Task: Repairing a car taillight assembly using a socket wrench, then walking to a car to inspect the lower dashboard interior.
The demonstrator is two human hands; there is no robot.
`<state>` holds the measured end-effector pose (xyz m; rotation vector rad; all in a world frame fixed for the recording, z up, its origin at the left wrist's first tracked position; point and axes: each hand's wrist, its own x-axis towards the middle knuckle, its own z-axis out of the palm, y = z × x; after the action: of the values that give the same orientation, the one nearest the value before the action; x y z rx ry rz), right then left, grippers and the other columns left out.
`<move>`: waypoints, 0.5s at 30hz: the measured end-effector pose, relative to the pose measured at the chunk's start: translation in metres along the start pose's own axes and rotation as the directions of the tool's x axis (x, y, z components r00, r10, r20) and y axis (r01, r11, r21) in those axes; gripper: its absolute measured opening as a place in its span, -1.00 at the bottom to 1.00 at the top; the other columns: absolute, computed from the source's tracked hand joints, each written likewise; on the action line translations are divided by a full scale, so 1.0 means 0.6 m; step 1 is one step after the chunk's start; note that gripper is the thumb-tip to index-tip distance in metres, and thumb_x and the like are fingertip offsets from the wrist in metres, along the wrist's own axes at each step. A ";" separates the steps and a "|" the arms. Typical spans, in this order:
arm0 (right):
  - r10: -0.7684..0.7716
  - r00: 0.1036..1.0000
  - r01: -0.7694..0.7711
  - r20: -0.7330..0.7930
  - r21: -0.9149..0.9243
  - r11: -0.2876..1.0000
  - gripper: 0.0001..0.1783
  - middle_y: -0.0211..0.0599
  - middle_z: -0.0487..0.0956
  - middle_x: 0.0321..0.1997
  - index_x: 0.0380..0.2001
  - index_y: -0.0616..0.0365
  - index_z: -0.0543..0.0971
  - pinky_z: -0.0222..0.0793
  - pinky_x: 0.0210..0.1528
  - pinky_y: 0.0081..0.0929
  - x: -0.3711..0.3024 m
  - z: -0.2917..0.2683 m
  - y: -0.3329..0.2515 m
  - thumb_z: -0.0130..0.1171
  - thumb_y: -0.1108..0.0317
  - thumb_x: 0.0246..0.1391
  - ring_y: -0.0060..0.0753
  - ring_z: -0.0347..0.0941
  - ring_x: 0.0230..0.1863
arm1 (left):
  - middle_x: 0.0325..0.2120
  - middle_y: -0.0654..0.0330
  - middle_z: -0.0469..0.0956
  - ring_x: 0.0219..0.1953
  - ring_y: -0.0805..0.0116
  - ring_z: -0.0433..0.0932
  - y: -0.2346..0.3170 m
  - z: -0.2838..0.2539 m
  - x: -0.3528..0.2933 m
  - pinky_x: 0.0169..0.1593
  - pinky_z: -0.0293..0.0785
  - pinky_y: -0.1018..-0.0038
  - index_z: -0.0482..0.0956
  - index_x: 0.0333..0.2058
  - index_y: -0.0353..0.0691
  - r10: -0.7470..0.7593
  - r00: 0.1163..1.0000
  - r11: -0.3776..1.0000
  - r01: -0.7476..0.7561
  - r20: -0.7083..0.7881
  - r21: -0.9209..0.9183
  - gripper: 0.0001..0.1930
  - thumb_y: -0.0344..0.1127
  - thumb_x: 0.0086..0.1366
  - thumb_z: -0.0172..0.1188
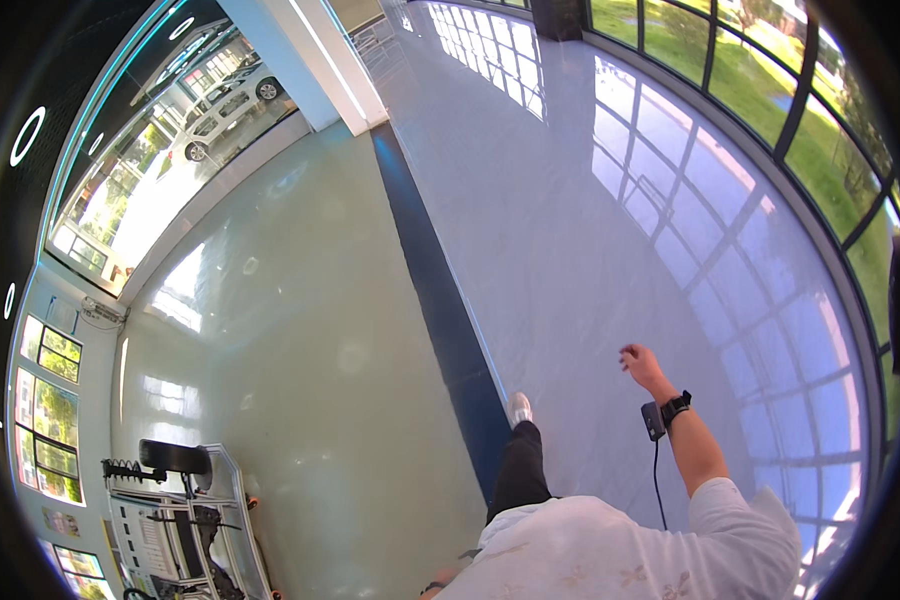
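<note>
My right hand [642, 362] hangs out over the pale floor at the right, its fingers loosely bent and apart, holding nothing. On that wrist sits a black strap [676, 404] with a small dark box [653, 421] beside it, and a black cable [658, 487] runs from the box down toward my white shirt. A bit of a dark wristband [433, 587] shows at the lower edge, left of my shirt; my left hand itself is out of sight. My one visible shoe [520, 408] is on the pale floor.
A dark stripe [432, 300] divides the greenish floor [300, 300] from the pale floor [490, 200]. At the lower left stands a wheeled metal frame [232, 500] with a tyre [175, 457] and a coil spring. A pillar [355, 70] stands ahead; tall windows [770, 90] line the right, and white cars show behind glass.
</note>
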<state>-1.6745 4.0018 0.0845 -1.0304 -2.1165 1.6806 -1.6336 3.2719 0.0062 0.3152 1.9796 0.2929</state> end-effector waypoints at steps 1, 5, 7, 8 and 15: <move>-0.134 0.990 0.132 0.036 0.057 0.990 -0.78 -0.28 0.58 -0.46 -0.24 0.29 0.52 0.36 -0.50 -0.52 0.090 0.001 -0.095 -0.04 0.40 0.14 -0.49 0.49 -0.50 | -0.36 0.12 0.61 -0.29 0.15 0.57 0.047 -0.043 0.052 -0.19 0.46 0.21 0.64 -0.29 -0.16 -0.032 0.999 0.998 0.033 0.016 -0.055 -0.71 -0.10 0.09 0.22; 0.007 0.999 -0.009 0.034 0.065 0.998 -0.80 -0.29 0.58 -0.46 -0.24 0.26 0.52 0.34 -0.52 -0.54 0.398 -0.025 -0.154 -0.04 0.39 0.16 -0.52 0.49 -0.50 | -0.29 0.06 0.61 -0.21 0.11 0.58 0.233 -0.259 0.310 -0.10 0.47 0.21 0.65 -0.27 -0.14 0.065 0.998 0.997 -0.065 -0.006 0.045 -0.70 -0.11 0.09 0.21; 0.176 0.983 -0.178 -0.062 -0.027 0.984 -0.80 -0.28 0.58 -0.48 -0.26 0.27 0.52 0.37 -0.51 -0.50 0.454 -0.073 -0.030 -0.05 0.39 0.18 -0.49 0.49 -0.52 | -0.26 0.03 0.61 -0.17 0.09 0.58 0.382 -0.461 0.445 -0.05 0.48 0.21 0.65 -0.25 -0.12 0.097 0.989 0.964 -0.066 -0.111 0.256 -0.70 -0.12 0.08 0.20; 0.205 0.972 -0.228 -0.115 -0.249 0.941 -0.80 -0.25 0.58 -0.51 -0.35 0.27 0.55 0.41 -0.47 -0.44 0.455 -0.103 0.039 -0.04 0.40 0.17 -0.40 0.51 -0.51 | -0.40 0.06 0.63 -0.34 0.17 0.62 0.371 -0.528 0.585 -0.20 0.54 0.25 0.67 -0.40 -0.22 0.091 0.969 0.992 -0.108 -0.230 -0.066 -0.77 -0.19 0.07 0.22; 0.821 0.571 -0.582 0.017 -0.697 0.419 -0.71 -0.10 0.59 -0.23 -0.36 0.04 0.63 0.41 -0.13 -0.21 0.503 -0.255 0.141 0.12 0.11 -0.06 -0.10 0.48 -0.14 | -0.61 0.16 0.56 -0.51 0.39 0.55 0.992 -1.262 0.949 -0.38 0.42 0.48 0.51 -0.38 -0.36 0.142 0.793 0.728 -0.489 -0.592 -0.480 -0.82 -0.32 0.19 0.16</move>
<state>-1.7701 4.3219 -0.0159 -2.3025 -2.8267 1.5105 -2.5003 3.9791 0.0391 0.1631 2.2018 1.3644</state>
